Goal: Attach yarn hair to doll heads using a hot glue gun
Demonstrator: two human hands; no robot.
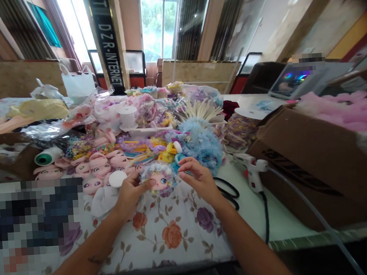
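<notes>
Between my two hands is a small doll head (159, 182) with a printed winking face and fluffy pastel yarn around it. My left hand (132, 193) pinches its left side, thumb over the edge of the face. To its right, my right hand (199, 179) is raised with fingers apart and curved, holding nothing that I can see. Left of my left hand lie a white round disc (117, 178), white fabric (103, 201) and several pink doll faces (100, 168). Fluffy blue yarn (199, 142) is piled behind my right hand.
A white glue gun (253, 170) with a black cord stands right of my hands, beside a large cardboard box (311, 166). Plastic bags, yarn and a white spool (127, 116) crowd the back. A green-cored thread roll (48, 156) lies left. Floral cloth (171, 234) covers the front.
</notes>
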